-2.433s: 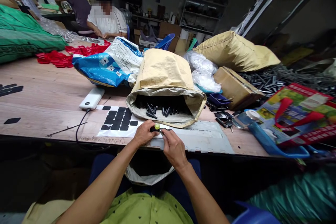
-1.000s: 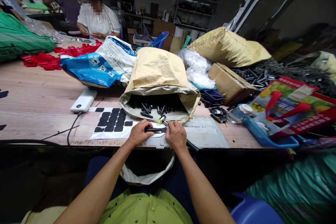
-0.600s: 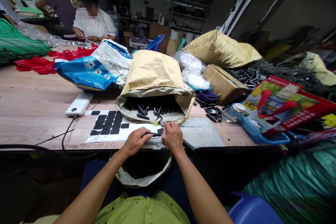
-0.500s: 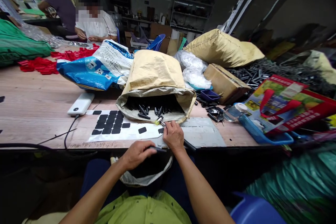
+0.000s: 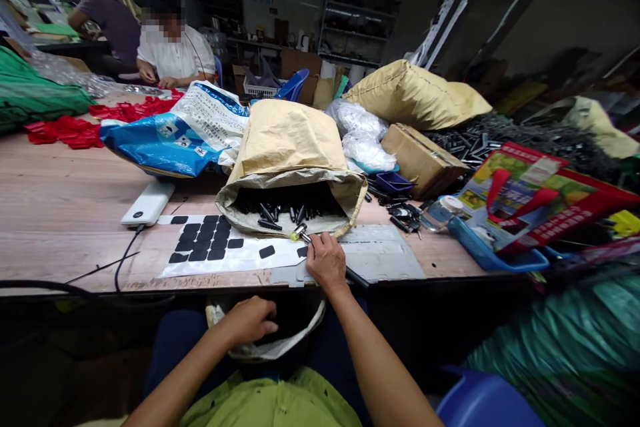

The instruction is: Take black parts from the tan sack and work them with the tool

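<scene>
My right hand is closed around a small hammer, resting at the front of the table. The hammer's metal head has a yellow face and points toward the mouth of a tan paper sack. Black tube-like parts lie inside that sack. Over a second, open sack between my knees hovers my left hand, thumb and fingers apart, with nothing visible in it. Left of the hammer, a white sheet bears several black rounded patches. Under my right hand is a grey plate.
A white power bank with a cable lies left. Behind are a blue-white bag and red pieces. At right stand a wooden box, a clear jar and a colourful bag in a blue tray. Two people sit far left.
My left hand has moved down from the table edge to the lap sack, and the dark piece it held is out of sight. My right hand keeps the hammer. The view has shifted slightly.
</scene>
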The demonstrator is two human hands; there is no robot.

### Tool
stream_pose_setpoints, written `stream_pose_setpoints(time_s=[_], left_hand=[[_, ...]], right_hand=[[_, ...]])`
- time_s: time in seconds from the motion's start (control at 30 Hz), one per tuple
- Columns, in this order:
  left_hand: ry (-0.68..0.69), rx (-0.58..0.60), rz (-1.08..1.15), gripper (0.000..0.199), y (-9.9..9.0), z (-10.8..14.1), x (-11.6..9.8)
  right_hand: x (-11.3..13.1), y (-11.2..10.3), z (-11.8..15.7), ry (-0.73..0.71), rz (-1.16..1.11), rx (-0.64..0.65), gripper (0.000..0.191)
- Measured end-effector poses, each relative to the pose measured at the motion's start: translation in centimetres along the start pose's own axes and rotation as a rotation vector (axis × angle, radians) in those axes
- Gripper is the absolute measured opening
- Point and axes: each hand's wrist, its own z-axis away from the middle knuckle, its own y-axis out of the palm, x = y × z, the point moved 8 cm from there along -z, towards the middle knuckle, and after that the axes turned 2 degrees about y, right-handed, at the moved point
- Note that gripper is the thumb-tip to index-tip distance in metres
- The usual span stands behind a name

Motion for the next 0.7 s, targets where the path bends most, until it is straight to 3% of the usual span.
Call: stream_pose_setpoints(time_s=[0.07, 0.1, 0.2, 0.27, 0.4, 0.5, 0.6, 0.7], left_hand=[[0.159, -0.007, 0.109, 0.021, -3.6, -0.3, -2.9], [0.206, -0.095, 0.13, 0.024, -6.1, -0.8, -3.8], [0.133, -0.587, -0.013, 0.032, -14.4, -2.2, -3.6], [0.066, -0.738, -0.171, 0.027, -17.3, -3.7, -2.7], [-0.018, -0.606, -0.331, 0.019, -17.6, -7.5, -0.2], [-0.081, -0.548, -0.341, 0.021, -17.2, -8.3, 1.0], [-0.084, -0.611, -0.355, 0.019, -17.4, -7.4, 0.5], [0.061, -0.667, -0.323, 0.017, -16.7, -6.2, -1.4]], right_hand=[[0.0, -0.1, 0.0, 0.003, -0.002, -0.003, 0.017], [0.0, -0.1, 0.0, 0.004, -0.003, -0.003, 0.017], [0.0, -0.1, 0.0, 0.003, -0.007, 0.003, 0.016], [0.0, -0.1, 0.0, 0.002, -0.008, 0.005, 0.016], [-0.1, 0.0, 0.0, 0.003, -0.015, 0.003, 0.016], [0.0, 0.0, 0.0, 0.003, -0.017, 0.002, 0.016], [-0.1, 0.0, -0.1, 0.005, -0.019, 0.0, 0.016], [-0.1, -0.1, -0.1, 0.005, -0.02, 0.001, 0.016]])
